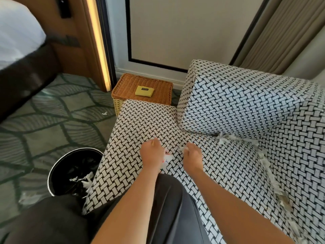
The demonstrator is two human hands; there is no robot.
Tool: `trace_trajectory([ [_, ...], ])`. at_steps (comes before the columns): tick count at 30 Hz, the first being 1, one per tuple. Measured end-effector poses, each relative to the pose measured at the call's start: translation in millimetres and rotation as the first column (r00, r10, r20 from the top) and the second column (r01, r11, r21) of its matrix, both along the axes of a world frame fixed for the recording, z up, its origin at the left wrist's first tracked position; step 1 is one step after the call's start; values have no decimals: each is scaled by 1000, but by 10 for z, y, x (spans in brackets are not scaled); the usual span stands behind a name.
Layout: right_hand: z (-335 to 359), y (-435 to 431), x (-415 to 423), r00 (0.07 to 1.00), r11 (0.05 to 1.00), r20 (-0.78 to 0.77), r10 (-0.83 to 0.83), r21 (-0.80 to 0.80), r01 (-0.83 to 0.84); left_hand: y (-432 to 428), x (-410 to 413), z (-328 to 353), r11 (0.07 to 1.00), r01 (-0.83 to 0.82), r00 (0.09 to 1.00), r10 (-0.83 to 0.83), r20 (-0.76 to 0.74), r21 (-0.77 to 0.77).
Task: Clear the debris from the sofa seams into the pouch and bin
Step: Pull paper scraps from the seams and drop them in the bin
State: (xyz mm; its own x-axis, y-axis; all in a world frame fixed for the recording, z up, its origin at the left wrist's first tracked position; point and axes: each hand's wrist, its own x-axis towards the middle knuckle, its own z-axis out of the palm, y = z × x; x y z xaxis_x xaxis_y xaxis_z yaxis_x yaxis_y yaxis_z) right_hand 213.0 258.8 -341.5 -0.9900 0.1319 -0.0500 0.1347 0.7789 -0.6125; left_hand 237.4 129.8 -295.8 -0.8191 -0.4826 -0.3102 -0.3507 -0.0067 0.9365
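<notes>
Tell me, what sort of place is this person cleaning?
Most likely a hotel room: a bed with white linen beside a lit wall panel, patterned carpet, long curtains, and a small black bin by the sofa, where the right hand pinches paper scraps.

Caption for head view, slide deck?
Left hand and right hand grip paper scraps on the sofa seat, black bin at left, yellow pouch on the wicker basket.

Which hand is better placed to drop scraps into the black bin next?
Left, probably. The left hand is nearer the black bin, which stands on the floor off the left edge of the sofa seat. The right hand, with a white scrap at its fingertips, would have to cross over.
</notes>
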Motion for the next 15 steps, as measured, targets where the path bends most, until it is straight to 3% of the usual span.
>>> trace_trajectory([
  [4, 324, -52, -117, 982, 976, 133, 132, 157, -152, -169, 185, 210, 989, -7, 993, -10, -121, -147],
  [8, 588, -387, -98, 980, 982, 89, 180, 35, -183, -528, 190, 371, 992, 9, 992, -25, -123, -126],
  [12, 771, -969, 96, 920, 921, 67, 387, -67, -383, -1011, 164, 440, 993, 61, 995, -68, -71, -102],
  [15, 782, -1534, 242, 875, 871, 58, 481, -148, -468, -1469, 181, 380, 996, -54, 996, 49, -70, -71],
])
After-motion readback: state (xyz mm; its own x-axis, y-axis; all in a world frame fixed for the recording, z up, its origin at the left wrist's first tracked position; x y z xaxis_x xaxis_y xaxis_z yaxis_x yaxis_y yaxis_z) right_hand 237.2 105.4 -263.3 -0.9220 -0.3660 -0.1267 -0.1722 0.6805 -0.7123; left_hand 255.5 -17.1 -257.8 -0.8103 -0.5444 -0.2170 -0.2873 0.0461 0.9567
